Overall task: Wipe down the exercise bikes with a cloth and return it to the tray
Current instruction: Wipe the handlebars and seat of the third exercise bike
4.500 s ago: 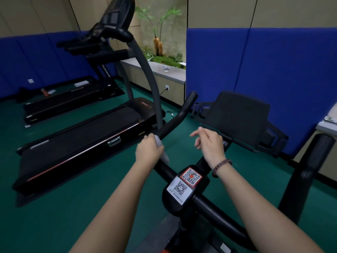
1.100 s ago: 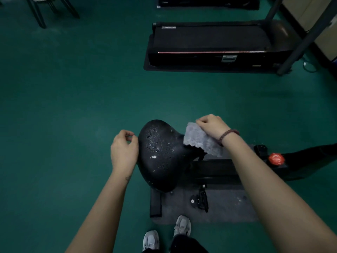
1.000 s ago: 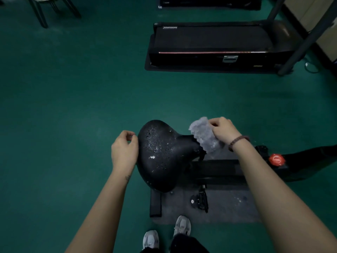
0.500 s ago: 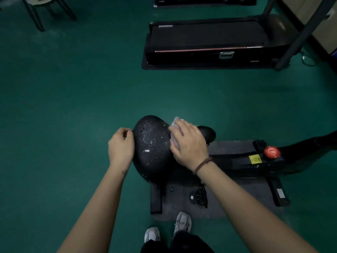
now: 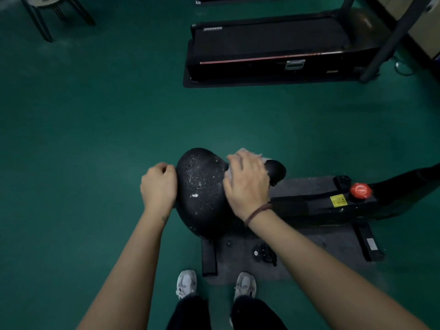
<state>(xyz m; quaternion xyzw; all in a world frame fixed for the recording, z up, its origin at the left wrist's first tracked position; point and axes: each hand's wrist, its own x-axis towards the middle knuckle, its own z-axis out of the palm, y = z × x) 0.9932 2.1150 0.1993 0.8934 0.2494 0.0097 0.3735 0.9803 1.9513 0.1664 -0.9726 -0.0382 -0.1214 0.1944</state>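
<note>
The green floor (image 5: 95,120) carries all items. The exercise bike (image 5: 309,206) stands on a grey mat (image 5: 321,246), and its rear stabiliser bar (image 5: 209,258) lies on that mat. A treadmill (image 5: 273,44) sits on a black mat (image 5: 188,82) further off. Chair legs (image 5: 38,25) stand at far left. Two light shoes (image 5: 186,283) rest at the grey mat's near edge. A cable (image 5: 402,69) lies beside the treadmill.

Green floor (image 5: 95,120), black treadmill (image 5: 273,41)
</note>
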